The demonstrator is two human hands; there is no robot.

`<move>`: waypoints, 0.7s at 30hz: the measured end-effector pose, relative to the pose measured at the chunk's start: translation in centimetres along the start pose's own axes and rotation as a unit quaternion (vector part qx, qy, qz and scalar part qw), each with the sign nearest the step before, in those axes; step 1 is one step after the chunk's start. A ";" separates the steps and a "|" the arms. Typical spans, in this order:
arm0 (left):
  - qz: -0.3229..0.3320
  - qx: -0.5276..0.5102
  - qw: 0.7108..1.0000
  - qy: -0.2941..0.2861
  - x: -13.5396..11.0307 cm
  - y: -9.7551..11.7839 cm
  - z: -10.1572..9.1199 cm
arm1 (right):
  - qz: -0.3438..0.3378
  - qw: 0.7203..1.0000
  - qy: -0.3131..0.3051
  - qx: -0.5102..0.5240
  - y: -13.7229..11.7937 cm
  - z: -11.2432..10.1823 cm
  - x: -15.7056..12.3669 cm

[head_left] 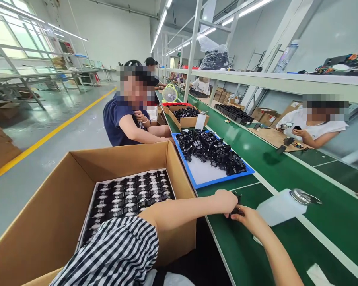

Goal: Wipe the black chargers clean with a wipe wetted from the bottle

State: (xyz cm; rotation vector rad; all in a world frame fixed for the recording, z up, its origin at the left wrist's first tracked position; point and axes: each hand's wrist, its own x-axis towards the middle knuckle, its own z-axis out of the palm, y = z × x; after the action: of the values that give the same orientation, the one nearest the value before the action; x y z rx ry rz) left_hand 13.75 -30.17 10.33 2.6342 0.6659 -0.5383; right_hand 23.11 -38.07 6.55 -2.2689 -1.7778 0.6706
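Over the green bench, my left hand (226, 201) is closed, fingers curled, around a small black plastic part (235, 211). My right hand (248, 217) meets it from the other side and pinches the same part. Fingers hide most of the piece, so its exact kind does not show. Just right of my hands, a white bottle with a metal pump top (282, 207) stands on the bench. Beyond my hands lies a blue-rimmed tray (201, 183) with a heap of glossy black plastic parts (209, 149).
At my left, a large open cardboard box (131, 157) holds rows of black parts in a white tray. A co-worker (122, 115) sits beyond it; another person (316, 127) works across the bench. A shelf (286, 81) runs above. White paper (318, 275) lies near front.
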 end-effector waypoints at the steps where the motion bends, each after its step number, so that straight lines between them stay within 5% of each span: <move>1: 0.005 -0.001 1.000 0.010 -0.2 -0.2 0.3 | -0.005 1.000 0.009 0.002 0.0 0.1 0.0; 7: 0.124 0.018 0.989 0.082 -1.2 -3.2 2.2 | 0.025 0.997 0.044 -0.055 0.0 0.2 -1.3; 10: 0.113 0.083 0.985 0.105 -1.7 -4.4 2.1 | 0.026 0.975 0.212 -0.059 -3.0 0.4 -3.3; 12: 0.105 0.129 0.975 0.148 -1.9 -4.6 1.4 | -0.045 0.945 0.322 0.020 -7.3 1.0 -5.0; 13: 0.111 0.150 0.967 0.174 -1.9 -4.6 0.8 | -0.118 0.937 0.320 0.081 -10.1 1.5 -5.8; 17: 0.155 0.228 0.929 0.247 -1.8 -3.8 -1.4 | -0.426 0.886 0.127 0.132 -21.3 3.8 -7.3; 21: 0.172 0.257 0.920 0.241 -1.7 -2.9 -2.2 | -0.469 0.874 0.059 0.114 -27.1 5.1 -7.5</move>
State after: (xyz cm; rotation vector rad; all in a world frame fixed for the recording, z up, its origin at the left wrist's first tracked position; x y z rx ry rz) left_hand 11.43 -27.48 12.22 3.3260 0.1745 0.0673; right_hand -4.21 -38.59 14.95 -1.0297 -2.2478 0.4699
